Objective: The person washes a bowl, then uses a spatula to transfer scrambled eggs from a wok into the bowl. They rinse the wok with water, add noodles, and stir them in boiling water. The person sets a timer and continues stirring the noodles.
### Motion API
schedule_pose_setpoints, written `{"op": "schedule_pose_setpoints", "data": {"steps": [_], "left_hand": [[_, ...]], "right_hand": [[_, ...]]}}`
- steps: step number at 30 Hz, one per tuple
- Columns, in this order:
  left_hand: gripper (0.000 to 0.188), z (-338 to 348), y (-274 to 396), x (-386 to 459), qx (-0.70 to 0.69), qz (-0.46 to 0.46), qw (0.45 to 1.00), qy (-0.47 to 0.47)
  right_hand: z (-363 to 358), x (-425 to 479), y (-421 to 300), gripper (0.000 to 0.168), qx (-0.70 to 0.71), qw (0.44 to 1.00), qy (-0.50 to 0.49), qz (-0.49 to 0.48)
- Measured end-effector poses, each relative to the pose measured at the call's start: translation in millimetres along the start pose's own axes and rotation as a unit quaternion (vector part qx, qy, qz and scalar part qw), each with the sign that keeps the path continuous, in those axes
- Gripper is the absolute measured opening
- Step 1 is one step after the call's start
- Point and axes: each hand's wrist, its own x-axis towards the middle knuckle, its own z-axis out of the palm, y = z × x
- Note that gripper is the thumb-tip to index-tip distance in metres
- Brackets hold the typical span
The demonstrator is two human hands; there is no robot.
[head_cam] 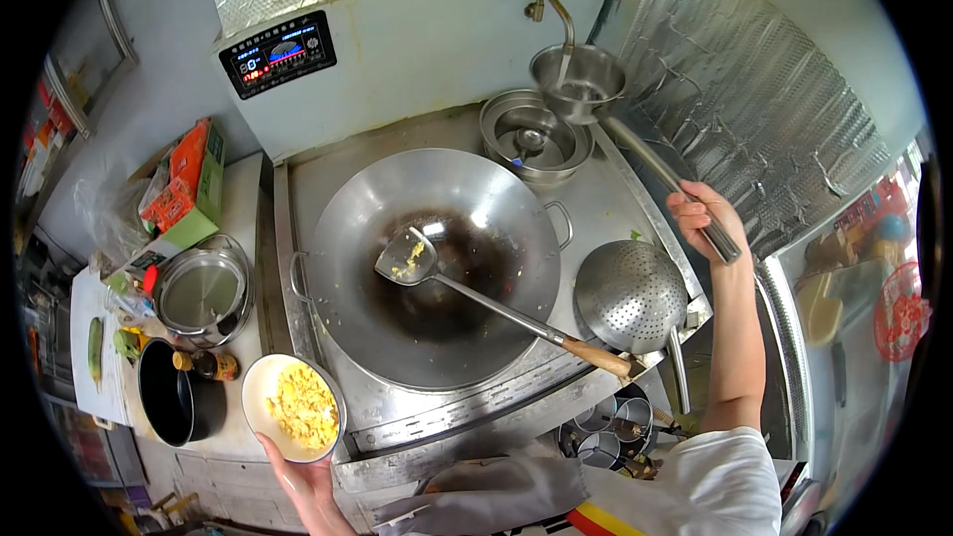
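My left hand (301, 487) holds a white bowl (255, 387) from below, tilted, with cooked scrambled egg (305, 408) in it. At the upper right, my right hand (703, 219) grips the long metal handle of a steel ladle (581, 74). Water appears to run from a wall faucet (555, 4) into the ladle's bowl. Between my hands sits a large steel wok (447, 186), dark at its bottom. A wok spatula (514, 313) with a wooden grip rests across it, bits of egg on its blade.
A perforated strainer (633, 294) lies domed side up right of the wok. Nested steel basins (514, 160) stand behind it. Left are a steel pot (205, 298), a black pot (167, 394), a sauce bottle (212, 365) and a cutting board (100, 357) with a cucumber (95, 350). A lit panel (279, 53) is on the wall.
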Motion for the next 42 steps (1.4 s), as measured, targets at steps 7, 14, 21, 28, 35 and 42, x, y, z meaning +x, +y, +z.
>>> {"op": "schedule_pose_setpoints", "data": {"steps": [7,14,21,28,35,42], "left_hand": [[0.074,-12,5,-5,0.002,0.002,1.0,0.002],[0.074,-38,9,-15,0.006,0.001,1.0,-0.009],[0.07,-55,8,-24,-0.009,0.001,1.0,-0.001],[0.07,-72,14,-24,-0.013,-0.002,1.0,-0.005],[0.069,-73,24,-27,-0.014,-0.001,1.0,-0.017],[0.069,-81,32,-26,-0.024,0.0,0.999,-0.022]], "right_hand": [[-6,32,20,0.016,-0.017,0.998,0.055,0.023],[2,48,31,0.015,-0.088,0.989,0.116,0.024],[27,38,27,0.014,-0.126,0.986,0.106,-0.012],[60,19,30,0.014,-0.135,0.986,0.075,-0.055],[71,9,33,0.016,-0.141,0.986,0.045,-0.072],[81,3,41,0.018,-0.204,0.972,0.087,-0.079]]}}
